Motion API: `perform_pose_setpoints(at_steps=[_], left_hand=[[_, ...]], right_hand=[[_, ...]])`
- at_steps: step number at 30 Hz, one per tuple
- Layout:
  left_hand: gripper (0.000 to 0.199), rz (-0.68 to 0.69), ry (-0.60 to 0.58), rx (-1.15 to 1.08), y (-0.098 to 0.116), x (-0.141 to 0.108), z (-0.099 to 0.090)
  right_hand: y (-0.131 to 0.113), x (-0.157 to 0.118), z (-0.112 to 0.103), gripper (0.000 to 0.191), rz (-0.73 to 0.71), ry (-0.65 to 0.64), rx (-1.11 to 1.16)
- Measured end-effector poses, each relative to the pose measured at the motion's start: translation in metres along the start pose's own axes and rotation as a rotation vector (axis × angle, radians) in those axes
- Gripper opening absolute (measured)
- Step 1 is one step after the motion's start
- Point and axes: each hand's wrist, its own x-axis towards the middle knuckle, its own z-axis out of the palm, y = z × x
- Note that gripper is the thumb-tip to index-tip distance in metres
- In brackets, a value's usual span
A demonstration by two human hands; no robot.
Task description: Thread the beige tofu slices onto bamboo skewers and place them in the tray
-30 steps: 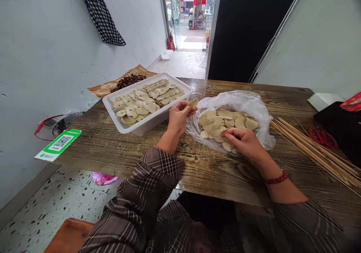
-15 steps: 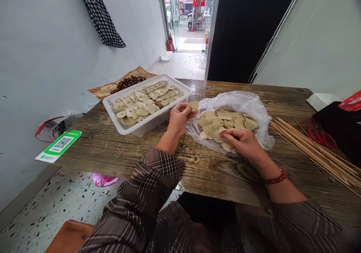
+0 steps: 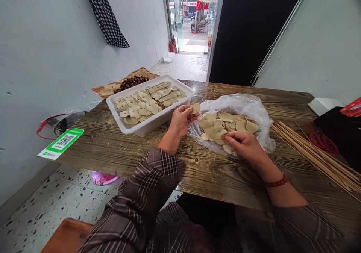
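My left hand pinches a thin, round beige slice between the tray and the bag. My right hand is closed at the near edge of a heap of similar slices, its fingertips pinched on something thin, perhaps a stick, mostly hidden. The heap lies in an open clear plastic bag on the dark wooden table. To the left, a white tray holds rows of overlapping slices on sticks.
Long bamboo sticks lie at the right, beside red-handled scissors and a black bag. Dark brown pieces sit on patterned paper behind the tray. A green QR card is at the left table edge.
The view has shifted slightly. Both hands keep nearly the same places, and the slice in my left hand is turned a little.
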Motion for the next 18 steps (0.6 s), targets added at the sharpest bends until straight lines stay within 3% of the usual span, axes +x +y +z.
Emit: perform_pose_setpoints(at_steps=[10, 18], left_hand=[[0.013, -0.094, -0.031, -0.044, -0.0013, -0.0029, 0.0008], [0.017, 0.025, -0.038, 0.019, -0.0038, -0.0030, 0.0024]], right_hand=[[-0.0041, 0.0014, 0.0002, 0.036, 0.004, 0.001, 0.011], [0.0002, 0.0013, 0.0010, 0.037, 0.017, 0.013, -0.006]])
